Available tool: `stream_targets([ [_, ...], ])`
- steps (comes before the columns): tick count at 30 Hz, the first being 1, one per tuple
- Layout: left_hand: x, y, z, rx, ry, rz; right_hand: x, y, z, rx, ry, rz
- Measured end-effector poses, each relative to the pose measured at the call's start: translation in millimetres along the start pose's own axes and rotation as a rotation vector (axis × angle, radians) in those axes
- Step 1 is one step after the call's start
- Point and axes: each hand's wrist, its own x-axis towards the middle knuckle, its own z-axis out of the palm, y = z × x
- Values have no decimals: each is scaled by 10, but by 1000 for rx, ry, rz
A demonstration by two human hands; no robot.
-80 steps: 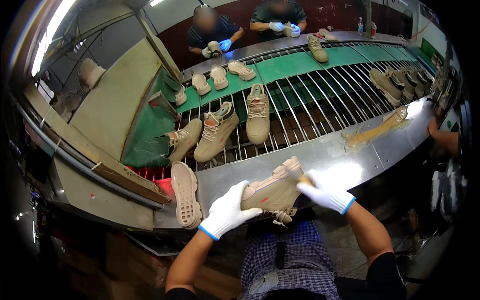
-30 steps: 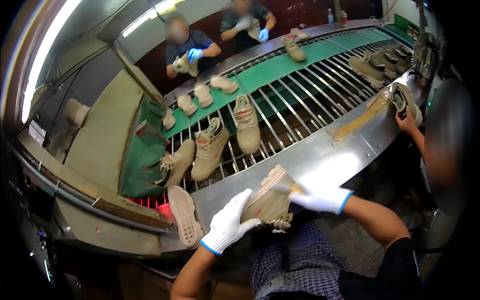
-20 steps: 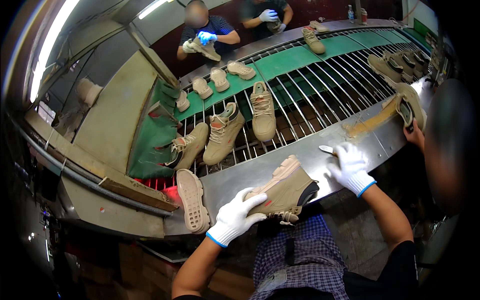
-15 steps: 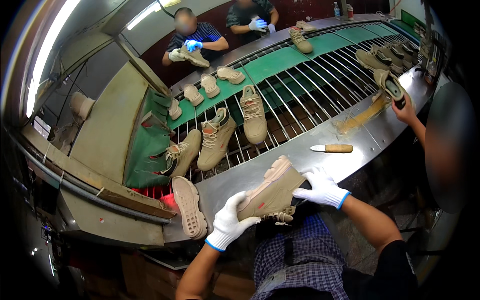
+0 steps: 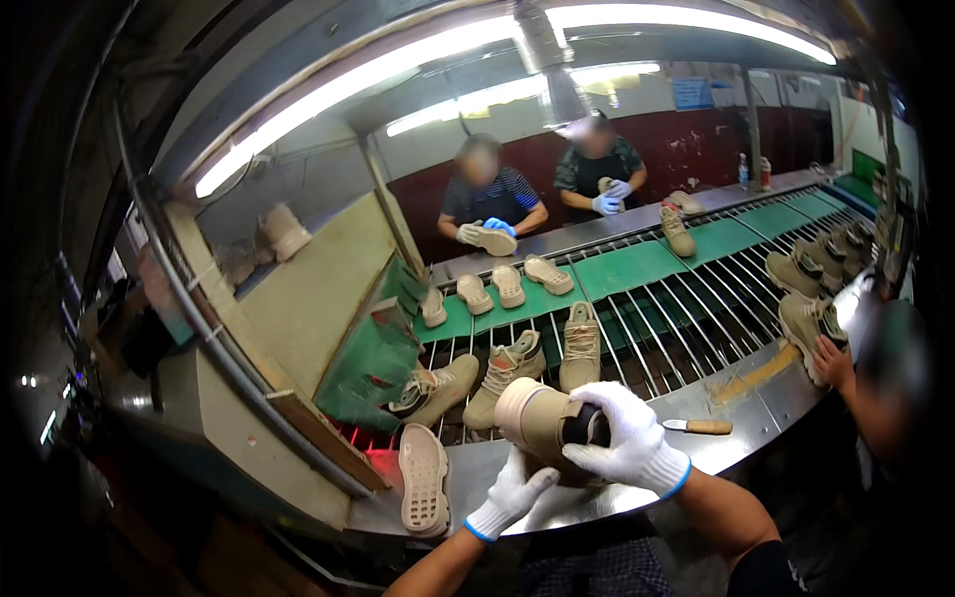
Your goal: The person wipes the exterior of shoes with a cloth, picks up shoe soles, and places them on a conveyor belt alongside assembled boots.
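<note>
At the padded dark collar (image 5: pixel 577 426) of the matte tan boot (image 5: pixel 542 428), white-knit right fingers (image 5: pixel 601 394) grip; left fingers (image 5: pixel 543 479) below its rounded pale heel (image 5: pixel 512 408), partly hidden, closure indeterminable.

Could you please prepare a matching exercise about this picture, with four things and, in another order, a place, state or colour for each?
Things:
1. the nearest shoe
2. the knife
3. the nearest loose sole
4. the glove cuff edges

Descriptions:
A. lying to the left of the left hand
B. blue
C. in the grip of the right hand
D. lying on the metal ledge, right of both hands

Right pairs: 1-C, 2-D, 3-A, 4-B
</note>
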Motion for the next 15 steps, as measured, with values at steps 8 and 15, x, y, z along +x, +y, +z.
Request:
stream_targets([
  [8,449,447,-31,-688,144,87,-78,245,58,80,-98,28],
  [15,558,561,107,-498,223,72,-99,279,27,28,7,42],
])
